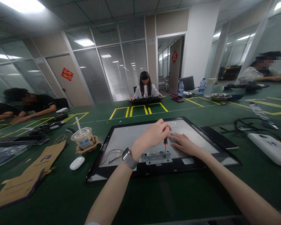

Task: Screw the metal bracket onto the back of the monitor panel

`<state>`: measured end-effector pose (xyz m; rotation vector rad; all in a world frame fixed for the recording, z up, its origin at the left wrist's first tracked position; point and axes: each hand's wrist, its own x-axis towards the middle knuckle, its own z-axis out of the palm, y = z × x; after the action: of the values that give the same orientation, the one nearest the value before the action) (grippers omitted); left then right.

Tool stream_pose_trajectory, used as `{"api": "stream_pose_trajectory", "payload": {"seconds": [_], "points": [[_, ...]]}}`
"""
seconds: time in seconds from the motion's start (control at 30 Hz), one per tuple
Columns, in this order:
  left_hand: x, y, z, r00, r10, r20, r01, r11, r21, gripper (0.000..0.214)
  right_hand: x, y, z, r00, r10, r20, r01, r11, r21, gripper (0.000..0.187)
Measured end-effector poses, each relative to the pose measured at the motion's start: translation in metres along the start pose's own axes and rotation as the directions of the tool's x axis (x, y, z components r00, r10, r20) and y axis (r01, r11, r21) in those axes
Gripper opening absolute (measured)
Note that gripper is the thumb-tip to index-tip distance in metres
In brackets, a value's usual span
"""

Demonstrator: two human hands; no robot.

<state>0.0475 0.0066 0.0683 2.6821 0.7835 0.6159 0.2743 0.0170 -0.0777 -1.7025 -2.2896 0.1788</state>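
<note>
A red-and-black screwdriver [165, 141] stands upright, its tip at the metal connector bracket [152, 159] along the near edge of a black-framed display panel [121, 137]. The left hand [153, 132] curls closed around the screwdriver; the right hand [185, 144] lies flat and open on the panel, gripping nothing. The panel lies on a green table [61, 193], with a drink cup [84, 140] to the left and 2 water bottles [181, 89] farther back.

An orange-and-black screwdriver [165, 141] stands upright on a silver bracket [157, 160] atop a flat-lying, black-framed panel [126, 137].
</note>
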Motion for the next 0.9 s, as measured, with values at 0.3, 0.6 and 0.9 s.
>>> {"api": "stream_pose_trajectory", "payload": {"seconds": [0.3, 0.6, 0.9], "points": [[0.004, -0.008, 0.0, 1.0, 0.017, -0.014, -0.016, 0.997, 0.079, 0.038, 0.0, 0.001, 0.001, 1.0, 0.003, 0.003, -0.003, 1.0, -0.009, 0.057], [-0.004, 0.001, -0.007, 0.998, -0.059, -0.018, 0.061, 0.986, 0.158, 0.051, -0.001, -0.001, -0.001, 1.0, 0.009, 0.001, -0.009, 1.0, -0.005, 0.057], [-0.002, 0.0, -0.007, 1.0, 0.017, -0.016, -0.016, 0.999, 0.045, 0.036, 0.0, 0.002, 0.001, 1.0, 0.01, 0.006, -0.01, 1.0, 0.005, 0.059]]}}
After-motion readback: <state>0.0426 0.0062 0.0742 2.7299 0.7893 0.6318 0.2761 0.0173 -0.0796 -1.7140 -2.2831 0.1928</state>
